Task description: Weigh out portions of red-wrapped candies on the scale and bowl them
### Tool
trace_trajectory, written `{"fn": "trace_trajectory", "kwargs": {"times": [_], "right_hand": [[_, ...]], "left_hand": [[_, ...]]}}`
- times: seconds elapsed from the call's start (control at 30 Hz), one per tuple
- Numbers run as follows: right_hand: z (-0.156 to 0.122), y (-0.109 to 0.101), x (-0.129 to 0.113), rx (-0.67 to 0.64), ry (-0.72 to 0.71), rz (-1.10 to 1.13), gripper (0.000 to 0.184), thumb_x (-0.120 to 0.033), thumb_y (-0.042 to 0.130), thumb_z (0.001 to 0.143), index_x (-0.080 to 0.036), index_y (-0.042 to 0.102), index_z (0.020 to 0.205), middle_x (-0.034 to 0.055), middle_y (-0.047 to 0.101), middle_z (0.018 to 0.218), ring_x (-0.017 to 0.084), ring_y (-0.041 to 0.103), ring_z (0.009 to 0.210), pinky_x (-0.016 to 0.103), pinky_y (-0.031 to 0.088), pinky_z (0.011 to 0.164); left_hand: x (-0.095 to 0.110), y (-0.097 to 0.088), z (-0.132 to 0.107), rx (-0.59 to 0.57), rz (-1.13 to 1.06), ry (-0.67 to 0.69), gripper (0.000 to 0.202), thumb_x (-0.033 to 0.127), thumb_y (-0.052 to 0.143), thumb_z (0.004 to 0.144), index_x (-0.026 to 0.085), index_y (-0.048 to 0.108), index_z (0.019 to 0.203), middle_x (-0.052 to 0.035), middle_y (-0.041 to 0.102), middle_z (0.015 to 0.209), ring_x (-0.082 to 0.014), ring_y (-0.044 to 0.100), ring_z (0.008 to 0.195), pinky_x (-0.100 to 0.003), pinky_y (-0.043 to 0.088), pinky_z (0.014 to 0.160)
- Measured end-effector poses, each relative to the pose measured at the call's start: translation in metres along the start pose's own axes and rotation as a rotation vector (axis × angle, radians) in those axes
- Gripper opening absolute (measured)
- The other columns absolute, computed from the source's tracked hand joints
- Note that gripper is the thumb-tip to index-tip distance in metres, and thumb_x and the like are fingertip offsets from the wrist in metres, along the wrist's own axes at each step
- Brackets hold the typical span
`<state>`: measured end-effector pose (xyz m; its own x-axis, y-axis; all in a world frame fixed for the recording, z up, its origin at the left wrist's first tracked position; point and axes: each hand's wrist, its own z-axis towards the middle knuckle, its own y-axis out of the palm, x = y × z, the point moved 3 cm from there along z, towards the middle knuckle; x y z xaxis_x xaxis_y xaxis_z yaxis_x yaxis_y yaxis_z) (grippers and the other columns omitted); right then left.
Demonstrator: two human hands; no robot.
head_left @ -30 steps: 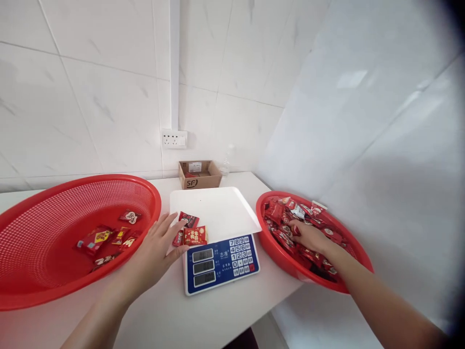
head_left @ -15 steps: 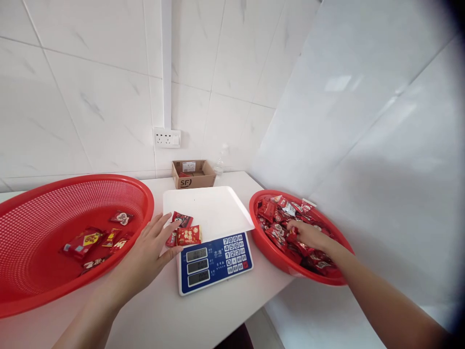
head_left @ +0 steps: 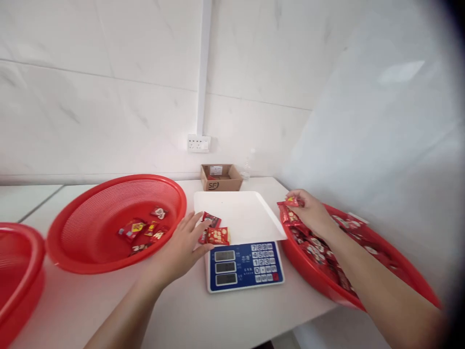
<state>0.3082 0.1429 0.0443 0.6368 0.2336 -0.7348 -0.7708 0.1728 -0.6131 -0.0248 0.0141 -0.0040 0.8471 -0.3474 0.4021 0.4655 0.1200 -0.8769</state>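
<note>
My right hand point(head_left: 308, 213) is closed on several red candy packets point(head_left: 288, 213), lifted over the left rim of the right red basket point(head_left: 407, 274), which is full of red packets. My left hand point(head_left: 179, 247) lies open, fingers spread, at the left edge of the white scale tray point(head_left: 243, 213), its fingertips beside three red packets point(head_left: 214, 230) lying on the tray. The blue scale panel point(head_left: 245, 265) with displays and keypad faces me.
A large red mesh basket point(head_left: 90, 242) on the left holds several packets point(head_left: 143, 230). Another red basket point(head_left: 14, 271) shows at the far left edge. A small cardboard box point(head_left: 221, 177) and a wall socket point(head_left: 199, 143) stand behind the scale. The table edge runs near me.
My right hand has risen out of the right basket with packets in it and moved left toward the scale tray. The view has swung left, showing a third basket. My left hand stays put.
</note>
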Motion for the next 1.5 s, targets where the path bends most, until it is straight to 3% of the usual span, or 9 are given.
{"fn": "trace_trajectory", "kwargs": {"times": [0.17,0.3,0.4,0.5,0.63,0.77,1.0,1.2,1.5], "right_hand": [[-0.006,0.102,-0.051,-0.412,-0.172,0.154,0.028,-0.020,0.051,0.064,-0.022,0.054,0.092,-0.0019,0.058,0.079,0.013,0.053,0.063,0.023,0.043,0.054],[-0.008,0.138,-0.062,-0.572,-0.136,0.087,0.023,-0.023,0.051,0.073,-0.022,0.054,0.096,0.0001,0.060,0.089,0.013,0.053,0.069,0.023,0.044,0.055],[-0.007,0.139,-0.060,-0.535,-0.077,0.062,0.022,-0.026,0.050,0.078,-0.022,0.053,0.100,0.0020,0.060,0.096,0.013,0.054,0.065,0.024,0.046,0.054],[-0.009,0.138,-0.060,-0.557,-0.084,0.022,0.023,-0.020,0.051,0.078,-0.021,0.056,0.101,0.0029,0.063,0.098,0.014,0.059,0.074,0.028,0.050,0.067],[-0.015,0.139,-0.070,-0.604,-0.221,0.013,0.034,-0.009,0.045,0.076,-0.022,0.062,0.102,0.0030,0.064,0.113,0.018,0.058,0.105,0.032,0.045,0.091],[-0.017,0.141,-0.082,-0.706,-0.365,-0.039,0.048,-0.005,0.038,0.076,-0.024,0.067,0.110,0.0023,0.062,0.122,0.018,0.055,0.114,0.036,0.041,0.100],[-0.025,0.135,-0.095,-0.818,-0.507,-0.103,0.045,-0.009,0.037,0.081,-0.026,0.070,0.107,0.0027,0.066,0.114,0.020,0.059,0.106,0.037,0.044,0.095],[-0.017,0.145,-0.089,-0.635,-0.456,-0.298,0.051,-0.005,0.037,0.083,-0.021,0.059,0.125,0.0089,0.058,0.125,0.022,0.051,0.116,0.037,0.038,0.100],[-0.015,0.146,-0.095,-0.778,-0.352,-0.194,0.052,-0.005,0.037,0.083,-0.027,0.054,0.127,0.0031,0.064,0.111,0.019,0.057,0.104,0.031,0.044,0.089]], "left_hand": [[0.005,-0.003,-0.002,-0.078,-0.023,-0.045,0.057,0.046,0.048,0.092,0.027,0.034,0.143,-0.0095,0.025,0.155,-0.0312,0.010,0.144,-0.054,0.024,0.111],[0.006,-0.001,-0.003,-0.124,-0.020,-0.050,0.058,0.046,0.050,0.091,0.026,0.035,0.143,-0.0103,0.024,0.155,-0.0323,0.010,0.143,-0.054,0.024,0.111],[0.006,0.001,-0.003,-0.134,-0.025,-0.033,0.057,0.047,0.049,0.091,0.025,0.037,0.142,-0.0104,0.028,0.154,-0.0328,0.013,0.143,-0.054,0.025,0.111],[0.007,0.000,-0.002,-0.141,-0.019,-0.032,0.057,0.047,0.049,0.091,0.025,0.037,0.142,-0.0115,0.029,0.153,-0.0328,0.014,0.143,-0.054,0.025,0.111],[0.009,-0.003,-0.001,-0.152,-0.008,-0.037,0.059,0.047,0.050,0.091,0.021,0.037,0.142,-0.0127,0.028,0.153,-0.0335,0.015,0.142,-0.053,0.025,0.111],[0.010,-0.005,-0.002,-0.151,-0.005,-0.046,0.059,0.045,0.051,0.091,0.021,0.037,0.143,-0.0115,0.028,0.153,-0.0333,0.014,0.143,-0.052,0.025,0.112],[0.013,-0.004,-0.001,-0.172,-0.009,-0.046,0.062,0.045,0.051,0.091,0.021,0.033,0.145,-0.0125,0.026,0.154,-0.0336,0.014,0.143,-0.055,0.024,0.111],[0.013,-0.004,0.000,-0.170,-0.014,-0.044,0.061,0.044,0.052,0.090,0.022,0.033,0.144,-0.0131,0.027,0.153,-0.0328,0.015,0.142,-0.055,0.024,0.111],[0.011,-0.004,-0.001,-0.161,-0.021,-0.061,0.062,0.044,0.053,0.090,0.022,0.033,0.144,-0.0130,0.026,0.153,-0.0333,0.014,0.143,-0.054,0.024,0.111]]}}
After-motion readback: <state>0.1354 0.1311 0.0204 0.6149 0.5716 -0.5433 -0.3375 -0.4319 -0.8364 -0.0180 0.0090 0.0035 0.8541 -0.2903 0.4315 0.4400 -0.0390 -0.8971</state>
